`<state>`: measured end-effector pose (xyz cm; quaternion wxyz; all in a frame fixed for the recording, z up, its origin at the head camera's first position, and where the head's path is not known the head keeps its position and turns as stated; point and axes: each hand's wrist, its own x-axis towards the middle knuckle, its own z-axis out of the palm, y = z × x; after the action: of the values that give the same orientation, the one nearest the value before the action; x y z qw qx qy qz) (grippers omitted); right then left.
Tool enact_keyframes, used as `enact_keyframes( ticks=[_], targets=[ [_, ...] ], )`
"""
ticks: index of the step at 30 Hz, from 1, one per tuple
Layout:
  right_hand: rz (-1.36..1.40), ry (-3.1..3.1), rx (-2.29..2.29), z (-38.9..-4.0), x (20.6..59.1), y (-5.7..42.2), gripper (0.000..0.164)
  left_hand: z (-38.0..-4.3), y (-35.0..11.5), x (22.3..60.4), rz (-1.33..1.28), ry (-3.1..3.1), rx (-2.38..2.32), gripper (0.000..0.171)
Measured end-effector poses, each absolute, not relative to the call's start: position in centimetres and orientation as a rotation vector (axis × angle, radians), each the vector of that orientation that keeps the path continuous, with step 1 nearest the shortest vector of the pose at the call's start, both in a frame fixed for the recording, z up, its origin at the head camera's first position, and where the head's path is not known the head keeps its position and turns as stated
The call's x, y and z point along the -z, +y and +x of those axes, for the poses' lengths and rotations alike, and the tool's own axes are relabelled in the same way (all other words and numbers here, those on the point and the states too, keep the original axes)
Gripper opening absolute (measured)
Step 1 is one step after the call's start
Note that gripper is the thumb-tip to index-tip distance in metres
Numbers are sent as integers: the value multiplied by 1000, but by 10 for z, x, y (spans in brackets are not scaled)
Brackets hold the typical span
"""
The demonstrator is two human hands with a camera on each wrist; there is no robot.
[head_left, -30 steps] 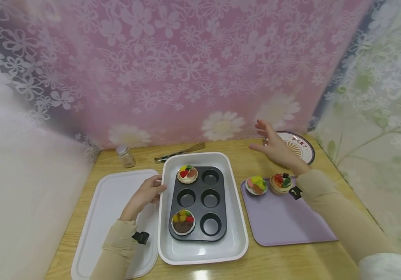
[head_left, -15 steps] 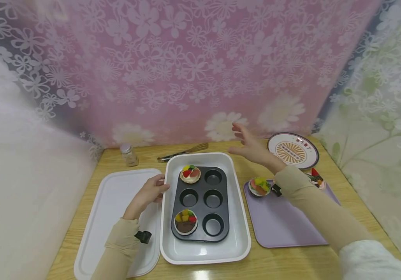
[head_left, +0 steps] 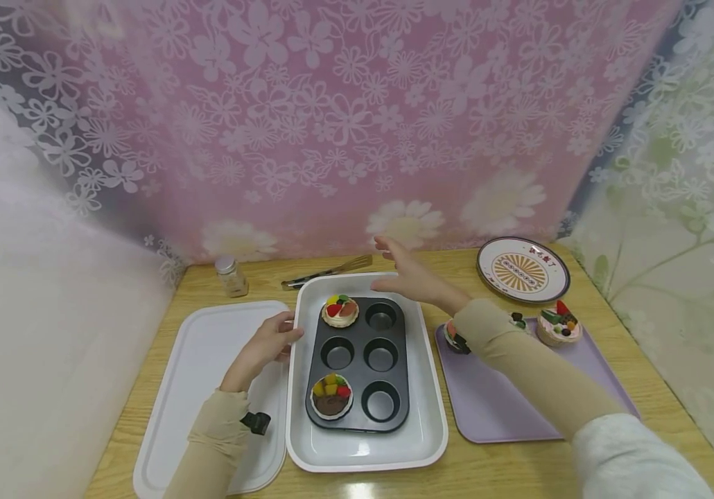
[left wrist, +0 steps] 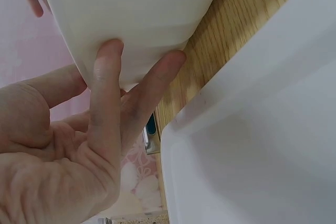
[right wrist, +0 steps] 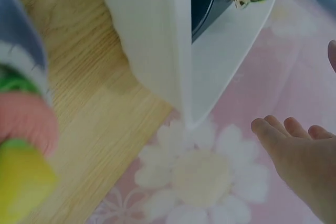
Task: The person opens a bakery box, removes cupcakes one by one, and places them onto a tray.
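Left hand [head_left: 266, 346]: fingers laid nearly straight against the white pan [head_left: 332, 452] — 10 o'clock side.
Right hand [head_left: 412, 277]: fingers released and spread, apart from the pan, at its 1 o'clock.
Muffin tin [head_left: 358, 378]: set inside the pan; fruit tart [head_left: 340, 312] seated at 11 o'clock, chocolate tart [head_left: 331, 399] at 7.
Purple tray [head_left: 484, 416]: placed at 3 o'clock — partly hidden by the right sleeve [head_left: 538, 360].
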<state>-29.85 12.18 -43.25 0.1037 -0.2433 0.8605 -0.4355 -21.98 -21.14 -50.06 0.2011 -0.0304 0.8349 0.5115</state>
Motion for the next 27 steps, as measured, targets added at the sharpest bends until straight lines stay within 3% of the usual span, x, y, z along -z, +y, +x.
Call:
enact_keyframes(
  ticks=[17,27],
  targets=[
    [-794,2500,1097,-294,449,72,103,-221,-210,502,-99,2326,-1437,54],
    [-814,2462,1007,-291,458,55,93,-220,-212,504,-96,2330,-1438,53]
  ],
)
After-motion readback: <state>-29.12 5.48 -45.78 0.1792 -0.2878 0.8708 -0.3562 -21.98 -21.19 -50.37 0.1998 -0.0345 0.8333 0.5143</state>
